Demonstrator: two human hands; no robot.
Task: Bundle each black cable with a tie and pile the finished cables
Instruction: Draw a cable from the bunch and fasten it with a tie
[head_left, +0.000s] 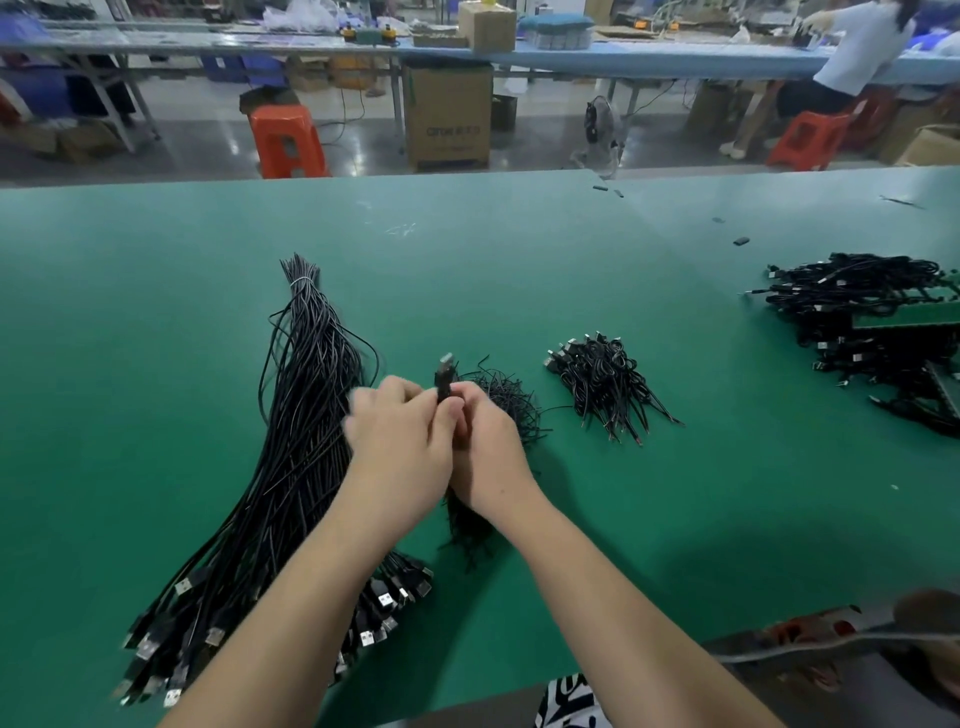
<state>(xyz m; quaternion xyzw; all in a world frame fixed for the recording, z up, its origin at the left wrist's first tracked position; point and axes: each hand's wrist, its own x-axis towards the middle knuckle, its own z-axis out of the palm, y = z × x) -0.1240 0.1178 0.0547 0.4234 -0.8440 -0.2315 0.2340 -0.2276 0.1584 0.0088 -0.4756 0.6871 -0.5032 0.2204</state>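
- Head view: both bare forearms reach forward from the bottom edge and meet over the green table (675, 364).
- The left hand (400, 441) and right hand (485, 452) touch, fingers curled together around one black cable (444, 382), its USB plug sticking up above the knuckles (left fingertips are blurred).
- A long sheaf of loose cables (296, 441) lies just left of the hands, plugs toward the camera.
- A tangle of thin black ties (506, 397) sits behind the right hand.
- A small pile of bundled cables (602, 382) lies farther right; a larger heap (862, 306) at the table's right edge.
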